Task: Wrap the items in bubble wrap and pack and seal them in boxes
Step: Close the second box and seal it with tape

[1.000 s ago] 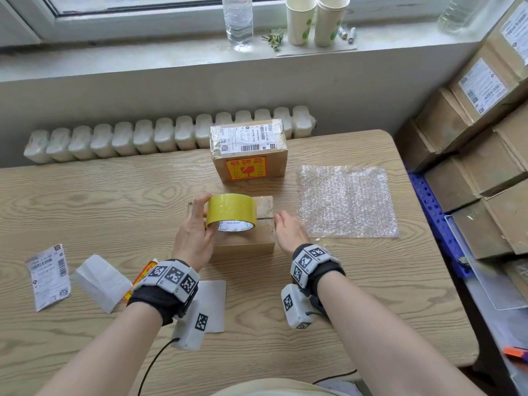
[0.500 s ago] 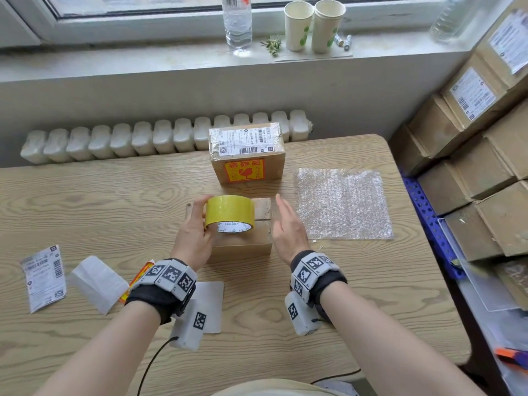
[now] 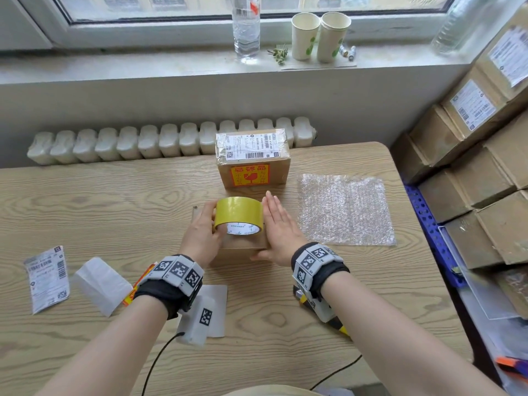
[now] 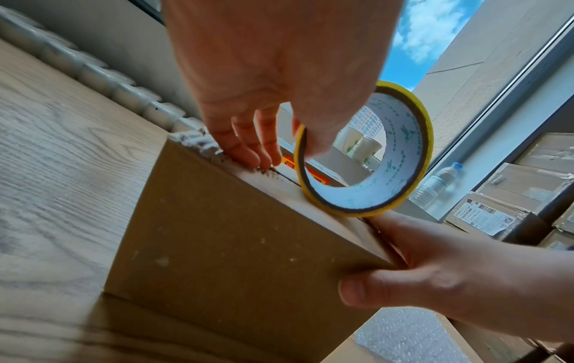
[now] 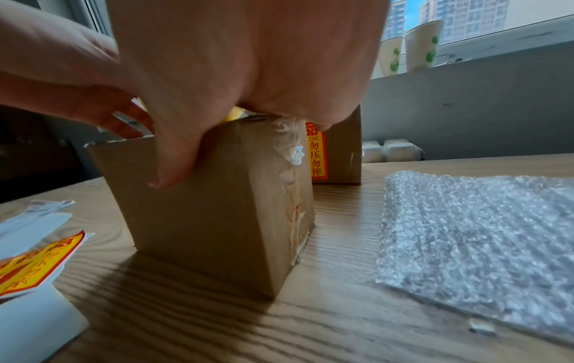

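Observation:
A small brown cardboard box stands at the middle of the wooden table. A yellow tape roll stands on edge on top of it. My left hand holds the roll, thumb hooked inside the core, while the other fingers reach down to the box's top edge. My right hand lies flat along the right side of the box top with fingers straight. Its thumb presses the near face. A bubble wrap sheet lies flat to the right.
A sealed box with a shipping label and red fragile sticker stands just behind. Label papers and a white backing sheet lie at the left. Stacked cartons line the right side. Paper cups and a bottle stand on the sill.
My right hand has risen from the box's right side onto its top, fingers stretching forward beside the roll. The left hand and the tape roll have stayed in place.

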Available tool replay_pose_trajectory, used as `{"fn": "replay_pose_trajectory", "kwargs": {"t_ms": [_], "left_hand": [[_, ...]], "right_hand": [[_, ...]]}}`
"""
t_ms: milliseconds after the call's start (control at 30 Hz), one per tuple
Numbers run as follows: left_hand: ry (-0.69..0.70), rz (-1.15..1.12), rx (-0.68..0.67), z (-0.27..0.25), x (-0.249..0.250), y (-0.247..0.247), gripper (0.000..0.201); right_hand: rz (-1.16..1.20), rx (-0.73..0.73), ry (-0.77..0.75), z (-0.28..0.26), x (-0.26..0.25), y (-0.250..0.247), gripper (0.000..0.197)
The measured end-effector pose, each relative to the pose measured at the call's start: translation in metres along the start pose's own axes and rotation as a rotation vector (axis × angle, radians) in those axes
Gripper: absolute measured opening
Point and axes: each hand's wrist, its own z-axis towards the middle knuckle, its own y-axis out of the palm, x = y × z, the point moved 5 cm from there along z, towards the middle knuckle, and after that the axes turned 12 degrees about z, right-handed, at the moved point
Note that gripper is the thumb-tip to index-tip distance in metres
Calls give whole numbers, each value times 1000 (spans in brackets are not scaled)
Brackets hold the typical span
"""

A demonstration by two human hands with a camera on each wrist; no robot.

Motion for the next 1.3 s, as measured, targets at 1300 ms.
{"fn": "replay_pose_trajectory", "kwargs": {"t_ms": [1300], "left_hand": [[138, 243, -181, 41, -18, -84, 29]], "right_hand": [[-195, 58, -51, 10, -30, 8, 120]]}}
